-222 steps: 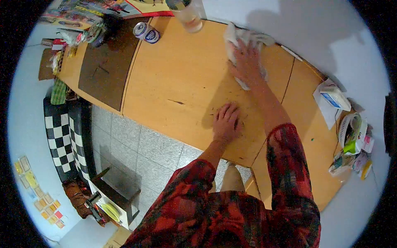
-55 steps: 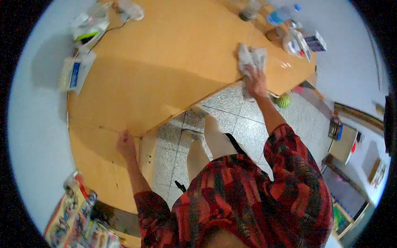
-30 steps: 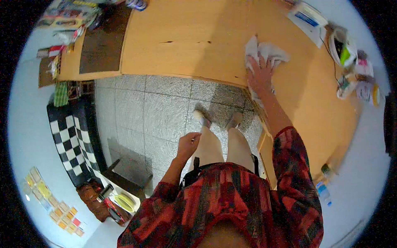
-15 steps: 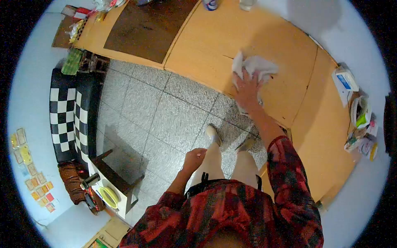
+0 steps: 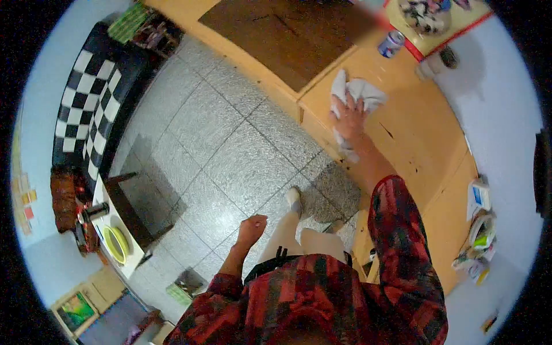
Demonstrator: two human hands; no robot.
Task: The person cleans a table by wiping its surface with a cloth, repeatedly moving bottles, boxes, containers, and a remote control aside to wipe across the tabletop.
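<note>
The right hand point(image 5: 348, 118) lay flat, fingers spread, pressing a crumpled white cloth point(image 5: 355, 95) against the wooden worktop point(image 5: 414, 135) near its floor-side edge. The hand gripped nothing; its palm simply bore down on the fabric. The cloth looked light, soft and limp, likely to bunch or slide under pressure, and best controlled from above at its middle. Its long axis ran from beyond the fingertips back under the wrist, where a tail hung toward the edge. A drink can point(image 5: 392, 43) stood well apart on the worktop. The left hand point(image 5: 252, 225) hung loosely curled over the tiled floor point(image 5: 230, 149), holding nothing visible.
</note>
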